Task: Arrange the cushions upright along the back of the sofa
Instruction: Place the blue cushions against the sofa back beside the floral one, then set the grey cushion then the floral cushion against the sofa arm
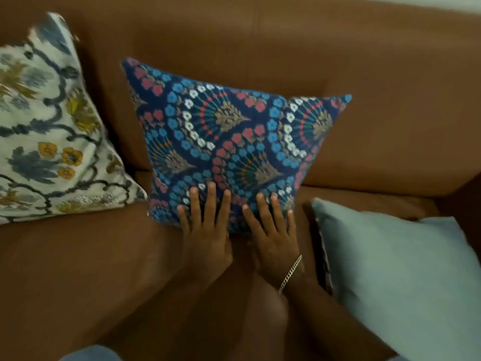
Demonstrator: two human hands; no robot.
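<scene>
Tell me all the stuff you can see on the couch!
sofa: one, brown, fills the view.
white cushion: one, white with blue and yellow flowers, left, leaning on the sofa back.
blue cushion: one, dark blue with pink, white and light blue flowers, middle, upright against the sofa back.
grey cushion: one, pale blue-grey, right, lying on the seat, not yet against the back.
bracelet: one, silver chain, on the right wrist.
left hand: one, flat with spread fingers on the blue cushion's lower edge.
right hand: one, flat beside it on the same cushion.

Silver chain bracelet — worn at a wrist, pale wall strip — top right corner
</scene>
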